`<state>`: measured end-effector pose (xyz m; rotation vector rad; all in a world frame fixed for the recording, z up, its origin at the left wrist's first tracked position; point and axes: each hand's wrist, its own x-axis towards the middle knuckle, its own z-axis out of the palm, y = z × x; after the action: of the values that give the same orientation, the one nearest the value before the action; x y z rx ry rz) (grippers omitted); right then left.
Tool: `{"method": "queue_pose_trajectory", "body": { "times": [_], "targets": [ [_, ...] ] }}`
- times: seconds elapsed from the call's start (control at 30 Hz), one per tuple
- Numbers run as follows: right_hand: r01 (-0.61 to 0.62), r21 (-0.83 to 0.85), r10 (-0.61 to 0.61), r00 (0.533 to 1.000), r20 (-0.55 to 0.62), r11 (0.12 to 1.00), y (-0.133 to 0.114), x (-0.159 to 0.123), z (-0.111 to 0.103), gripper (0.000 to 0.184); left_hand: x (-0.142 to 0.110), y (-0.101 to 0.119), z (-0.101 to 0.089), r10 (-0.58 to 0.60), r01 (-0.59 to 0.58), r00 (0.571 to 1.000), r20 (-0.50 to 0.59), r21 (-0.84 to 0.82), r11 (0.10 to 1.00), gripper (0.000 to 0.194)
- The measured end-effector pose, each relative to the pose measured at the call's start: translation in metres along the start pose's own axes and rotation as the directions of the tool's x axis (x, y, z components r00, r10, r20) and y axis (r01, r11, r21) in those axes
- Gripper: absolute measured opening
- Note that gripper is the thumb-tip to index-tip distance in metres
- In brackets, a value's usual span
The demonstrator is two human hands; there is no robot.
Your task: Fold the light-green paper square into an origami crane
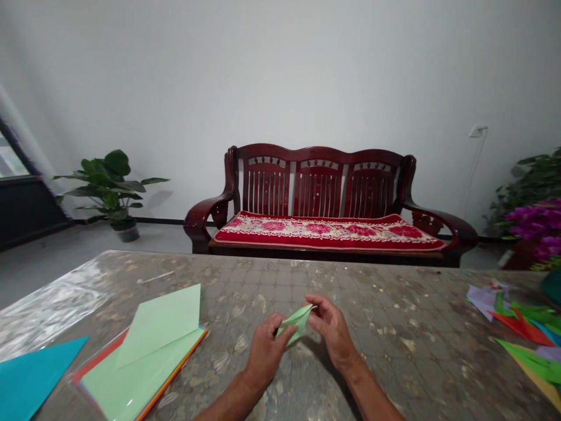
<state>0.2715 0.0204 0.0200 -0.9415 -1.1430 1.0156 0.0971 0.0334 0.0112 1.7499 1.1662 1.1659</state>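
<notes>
A small piece of folded light green paper [297,323] is held up between my two hands, just above the patterned tabletop. My left hand [268,345] pinches its left lower side, with the thumb lying across the front. On the other side, my right hand [331,328] grips the upper right corner between thumb and fingers. Folds run toward that pointed corner; the fingers behind the paper are partly hidden.
A stack of coloured paper [144,374] with a loose light green sheet [164,320] lies on the left. Beyond it is a blue sheet [37,377]. Several folded paper pieces [523,327] sit at the right of the table [394,333]. A wooden bench [318,187] stands behind.
</notes>
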Motion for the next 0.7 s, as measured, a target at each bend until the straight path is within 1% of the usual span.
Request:
{"method": "queue_pose_trajectory", "body": {
  "times": [0.13,0.23,0.4,0.53,0.63,0.7],
  "targets": [
    [0.024,-0.235,-0.027,1.000,-0.009,0.972,-0.0022,0.0004,0.0040,0.031,-0.0006,-0.0007,0.0003,0.046,-0.046,0.999,0.018,0.014,0.999,0.026],
    [0.023,-0.291,-0.026,1.000,-0.005,0.956,-0.0051,0.0020,0.0059,0.022,-0.0019,0.0007,0.0013,0.066,-0.065,0.997,0.043,-0.008,0.998,0.024],
    [0.013,-0.247,-0.015,1.000,-0.005,0.969,-0.0089,0.0024,0.0067,0.019,-0.0022,0.0018,0.0032,0.078,-0.077,0.996,0.051,-0.021,0.997,0.031],
    [-0.015,-0.180,0.013,1.000,-0.017,0.984,-0.0096,0.0005,0.0081,0.024,-0.0025,0.0008,0.0039,0.053,-0.053,0.997,0.061,-0.011,0.999,0.040],
    [-0.067,-0.111,0.056,0.994,-0.098,0.992,-0.0091,0.0003,0.0089,0.029,-0.0036,0.0022,0.0054,0.006,-0.003,0.998,0.066,-0.051,0.999,0.043],
    [-0.081,-0.076,0.066,0.979,-0.191,0.994,-0.0078,0.0008,0.0093,0.033,-0.0037,0.0043,0.0074,-0.051,0.055,0.998,0.036,-0.108,0.993,0.045]
  ]
}}
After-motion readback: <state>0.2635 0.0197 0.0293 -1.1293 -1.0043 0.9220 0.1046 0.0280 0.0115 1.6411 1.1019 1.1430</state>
